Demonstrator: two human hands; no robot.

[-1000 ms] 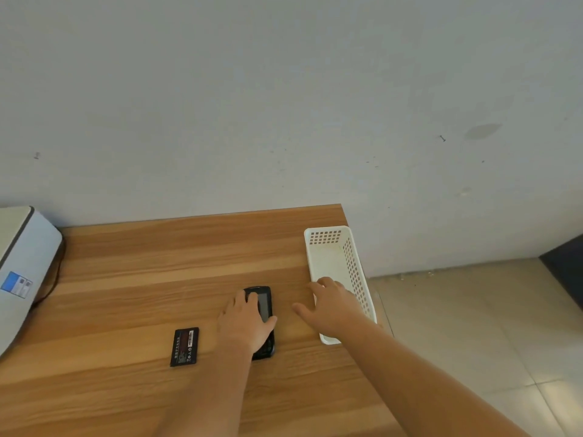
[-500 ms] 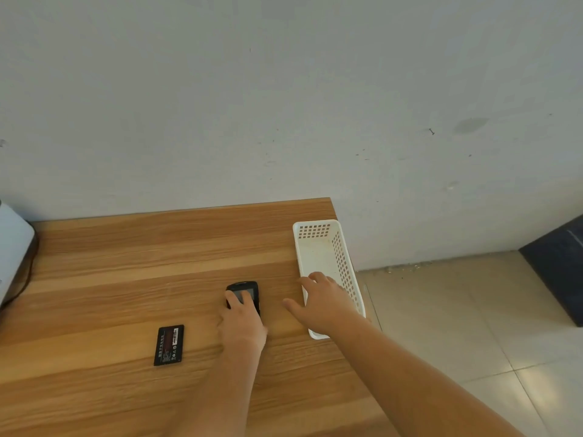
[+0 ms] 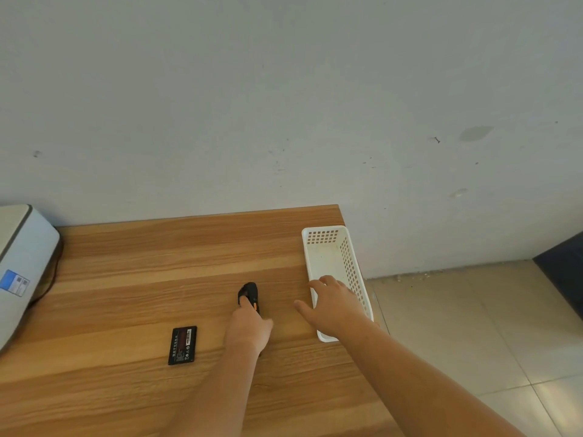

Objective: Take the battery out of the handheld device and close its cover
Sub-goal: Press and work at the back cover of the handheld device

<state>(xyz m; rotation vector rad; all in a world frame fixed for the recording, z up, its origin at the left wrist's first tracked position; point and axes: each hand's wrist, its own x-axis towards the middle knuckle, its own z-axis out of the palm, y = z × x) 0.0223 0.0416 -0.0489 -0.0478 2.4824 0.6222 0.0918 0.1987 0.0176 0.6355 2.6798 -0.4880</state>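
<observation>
**Battery is out, cover comes next**

From my head camera, I see the wooden table (image 3: 132, 263) in front of me. I use the handheld device (image 3: 250, 294) as my marker. It is black with a bit of orange, and it looks tipped up on its side on the table.

My left hand (image 3: 249, 329) is wrapped around the near end of the device and holds it. One fingertip presses near its top.

My right hand (image 3: 336, 305) is to the right of the device. It is flat and spread wide, holding nothing, and it sits over the near end of the white basket (image 3: 328, 247).

The battery (image 3: 183, 345) lies flat on the table, left of the device and a bit nearer to me. So I think it is already out.

I cannot see the cover. I think my next job is to press it shut, holding the device steady.
</observation>
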